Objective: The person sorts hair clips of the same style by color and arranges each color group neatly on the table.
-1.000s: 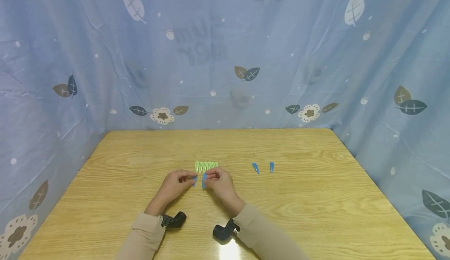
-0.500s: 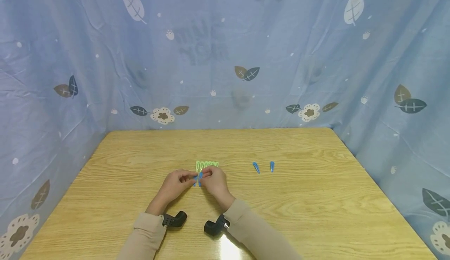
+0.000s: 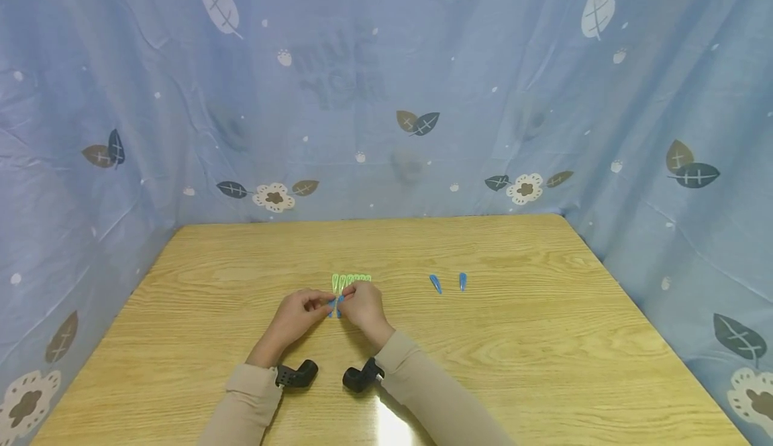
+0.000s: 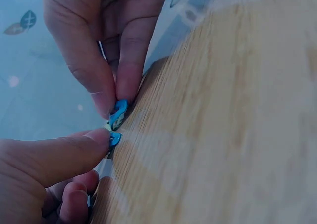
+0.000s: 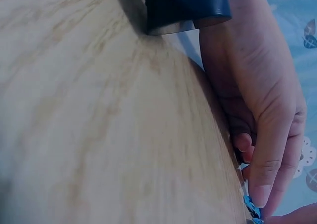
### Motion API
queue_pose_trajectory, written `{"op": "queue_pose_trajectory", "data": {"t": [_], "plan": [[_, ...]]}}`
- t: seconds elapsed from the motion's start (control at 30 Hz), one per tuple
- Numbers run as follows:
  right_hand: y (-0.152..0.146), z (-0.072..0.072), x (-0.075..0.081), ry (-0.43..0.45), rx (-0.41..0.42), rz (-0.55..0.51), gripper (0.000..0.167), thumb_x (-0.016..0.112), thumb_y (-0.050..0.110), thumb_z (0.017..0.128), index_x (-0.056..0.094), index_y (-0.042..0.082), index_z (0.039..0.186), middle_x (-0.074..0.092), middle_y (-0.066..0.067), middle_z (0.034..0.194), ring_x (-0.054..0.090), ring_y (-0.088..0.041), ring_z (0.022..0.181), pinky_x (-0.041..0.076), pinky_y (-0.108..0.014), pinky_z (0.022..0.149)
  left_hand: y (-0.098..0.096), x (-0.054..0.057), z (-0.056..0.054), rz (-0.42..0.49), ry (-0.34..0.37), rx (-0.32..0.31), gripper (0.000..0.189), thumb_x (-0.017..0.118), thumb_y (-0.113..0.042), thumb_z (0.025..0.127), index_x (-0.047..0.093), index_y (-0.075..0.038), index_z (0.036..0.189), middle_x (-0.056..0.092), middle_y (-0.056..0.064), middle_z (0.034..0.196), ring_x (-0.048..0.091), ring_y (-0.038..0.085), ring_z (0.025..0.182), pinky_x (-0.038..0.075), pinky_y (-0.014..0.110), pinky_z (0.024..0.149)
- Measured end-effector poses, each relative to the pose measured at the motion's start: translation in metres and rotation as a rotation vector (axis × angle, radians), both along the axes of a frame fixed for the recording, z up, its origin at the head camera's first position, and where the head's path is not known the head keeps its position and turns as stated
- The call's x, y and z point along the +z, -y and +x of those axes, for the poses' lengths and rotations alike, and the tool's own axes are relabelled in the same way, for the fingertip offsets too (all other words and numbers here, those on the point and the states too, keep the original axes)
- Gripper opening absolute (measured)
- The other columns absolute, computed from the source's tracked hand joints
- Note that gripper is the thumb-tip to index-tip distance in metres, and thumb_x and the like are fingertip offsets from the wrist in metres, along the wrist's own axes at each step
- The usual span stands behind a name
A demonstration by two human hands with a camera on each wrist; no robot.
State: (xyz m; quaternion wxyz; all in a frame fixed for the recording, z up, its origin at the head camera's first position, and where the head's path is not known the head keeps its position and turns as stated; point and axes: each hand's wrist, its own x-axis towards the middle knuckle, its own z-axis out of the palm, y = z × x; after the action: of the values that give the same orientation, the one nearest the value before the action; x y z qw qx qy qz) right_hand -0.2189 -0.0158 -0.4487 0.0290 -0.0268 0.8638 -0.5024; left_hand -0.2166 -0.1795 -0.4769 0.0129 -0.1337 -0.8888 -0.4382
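Note:
My left hand (image 3: 294, 316) pinches a blue snap hair clip (image 4: 115, 140) between thumb and finger, low at the wooden tabletop. Right beside it, my right hand (image 3: 365, 310) holds a second blue hair clip (image 4: 118, 115) by its fingertips. In the left wrist view the two clips stand side by side, almost touching. Only the ends of both clips show in the right wrist view, at its bottom edge. Just beyond the fingers lies a row of several light green hair clips (image 3: 342, 283), partly covered by the right hand in the head view.
Farther right on the table (image 3: 531, 325) lie two more blue hair clips, one tilted (image 3: 435, 284) and one nearly straight (image 3: 463, 282). A blue patterned curtain (image 3: 362, 97) encloses the back and sides. Each wrist wears a black camera mount (image 3: 297, 373).
My right hand has moved left with its blue hair clip, up close to the clip at my left hand. The left hand has stayed nearly in place.

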Motion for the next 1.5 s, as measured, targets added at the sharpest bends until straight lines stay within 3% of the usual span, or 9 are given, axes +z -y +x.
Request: {"op": "queue_pose_trajectory", "data": {"t": [0.33, 0.67, 1.1, 1.3, 1.37, 1.5], "plan": [[0.001, 0.003, -0.001, -0.049, 0.015, 0.030, 0.013, 0.070, -0.003, 0.078, 0.066, -0.005, 0.091, 0.061, -0.003, 0.073, 0.056, -0.011, 0.062, 0.047, -0.019, 0.052, 0.000, 0.000, 0.000, 0.010, -0.009, -0.003, 0.020, 0.072, -0.014, 0.086, 0.074, -0.010, 0.106, 0.058, -0.001, 0.079, 0.049, 0.015, 0.070, 0.043, 0.027, 0.063], [-0.012, 0.006, -0.014, -0.084, 0.084, -0.091, 0.022, 0.068, 0.000, 0.080, 0.066, -0.005, 0.101, 0.065, -0.009, 0.087, 0.063, -0.018, 0.078, 0.053, -0.028, 0.067, 0.000, -0.002, 0.000, 0.012, -0.018, -0.009, 0.020, 0.072, -0.014, 0.086, 0.074, -0.010, 0.106, 0.057, -0.002, 0.078, 0.049, 0.014, 0.070, 0.043, 0.027, 0.063], [-0.049, 0.004, -0.011, -0.103, 0.192, -0.244, 0.030, 0.068, 0.002, 0.086, 0.061, -0.007, 0.114, 0.064, -0.017, 0.105, 0.064, -0.027, 0.096, 0.053, -0.030, 0.080, 0.000, 0.000, 0.001, 0.027, -0.016, 0.022, 0.020, 0.073, -0.012, 0.085, 0.074, -0.008, 0.105, 0.058, -0.002, 0.077, 0.049, 0.013, 0.068, 0.042, 0.025, 0.061], [-0.077, 0.001, -0.006, -0.135, 0.178, -0.258, 0.034, 0.067, 0.002, 0.087, 0.059, -0.010, 0.117, 0.062, -0.023, 0.111, 0.061, -0.034, 0.102, 0.051, -0.035, 0.085, 0.000, -0.001, 0.002, 0.030, 0.005, 0.013, 0.021, 0.072, -0.012, 0.086, 0.074, -0.009, 0.106, 0.058, -0.002, 0.078, 0.050, 0.014, 0.071, 0.043, 0.026, 0.063], [-0.088, 0.004, 0.004, -0.139, 0.171, -0.254, 0.034, 0.066, 0.000, 0.087, 0.057, -0.012, 0.118, 0.061, -0.026, 0.113, 0.059, -0.037, 0.104, 0.049, -0.039, 0.088, 0.000, 0.000, 0.002, 0.028, 0.003, 0.013, 0.021, 0.073, -0.012, 0.085, 0.074, -0.009, 0.106, 0.058, -0.002, 0.078, 0.050, 0.015, 0.071, 0.044, 0.026, 0.063], [-0.114, 0.001, 0.006, -0.133, 0.107, -0.246, 0.034, 0.066, -0.001, 0.088, 0.057, -0.012, 0.119, 0.059, -0.027, 0.116, 0.057, -0.038, 0.108, 0.047, -0.042, 0.092, 0.001, -0.002, 0.001, 0.018, -0.003, 0.010, 0.021, 0.072, -0.013, 0.086, 0.074, -0.011, 0.106, 0.057, -0.003, 0.078, 0.049, 0.015, 0.070, 0.043, 0.027, 0.063]]}}
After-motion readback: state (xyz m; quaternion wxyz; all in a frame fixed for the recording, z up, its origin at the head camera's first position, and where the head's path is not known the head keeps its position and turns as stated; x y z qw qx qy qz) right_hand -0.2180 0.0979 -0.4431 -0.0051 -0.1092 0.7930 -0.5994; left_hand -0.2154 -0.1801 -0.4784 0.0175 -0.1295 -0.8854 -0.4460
